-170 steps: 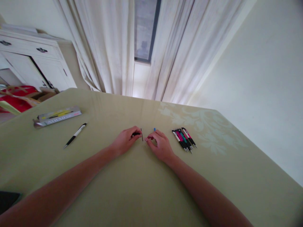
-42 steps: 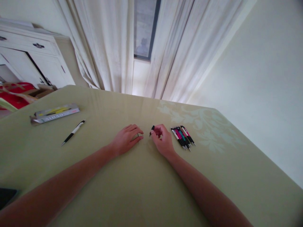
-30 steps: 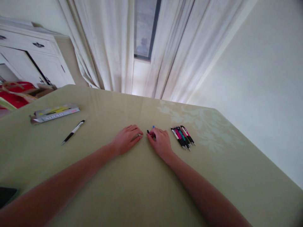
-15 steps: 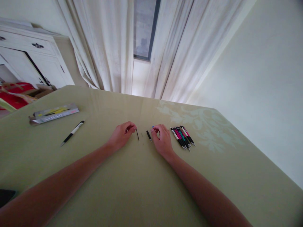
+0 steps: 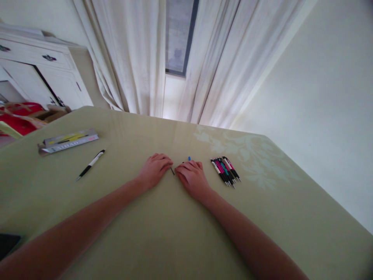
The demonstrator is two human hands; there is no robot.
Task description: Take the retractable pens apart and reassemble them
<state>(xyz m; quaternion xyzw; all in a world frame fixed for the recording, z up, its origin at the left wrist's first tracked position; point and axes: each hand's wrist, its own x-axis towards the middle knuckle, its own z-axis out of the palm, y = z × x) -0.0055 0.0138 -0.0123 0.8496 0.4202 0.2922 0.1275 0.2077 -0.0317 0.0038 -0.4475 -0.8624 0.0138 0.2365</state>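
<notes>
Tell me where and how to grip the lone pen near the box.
Pinch the pen at mid-length, where white meets black, bringing the left hand, once free of the thin black rod, down from above and the right. It lies flat, slim and slanted, so a pinch across its width should hold best; the box sits beyond it.

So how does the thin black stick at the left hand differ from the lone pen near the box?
The thin black stick looks plain dark; the lone pen is black and white with a silvery tip. The stick pokes out from the left hand; the pen lies on the table untouched. The stick's near end slants right, the pen's slants left. Both are slim and straight.
</notes>
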